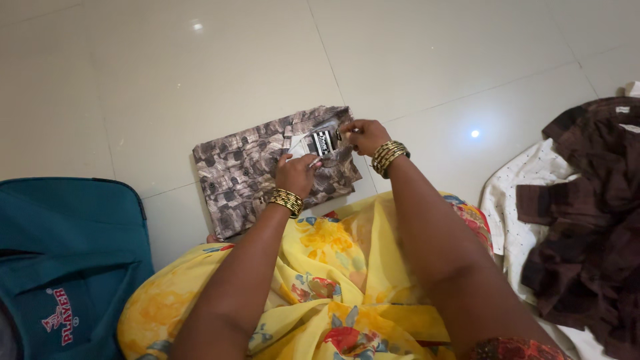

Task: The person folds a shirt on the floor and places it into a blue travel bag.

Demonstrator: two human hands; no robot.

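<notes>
A folded brown and grey patterned shirt [247,170] lies on the pale tiled floor in front of my knees. My left hand [295,175] presses down on its collar area, fingers pinching the fabric near the neck label [323,142]. My right hand [363,137] grips the collar edge at the shirt's far right corner. Both wrists wear gold bangles. My lap is covered by yellow floral cloth [320,280].
A teal bag [63,260] sits at the lower left. On the right lie a dark brown checked garment [587,220] and a white dotted cloth [520,193]. Glossy floor tiles [200,67] stretch beyond the shirt.
</notes>
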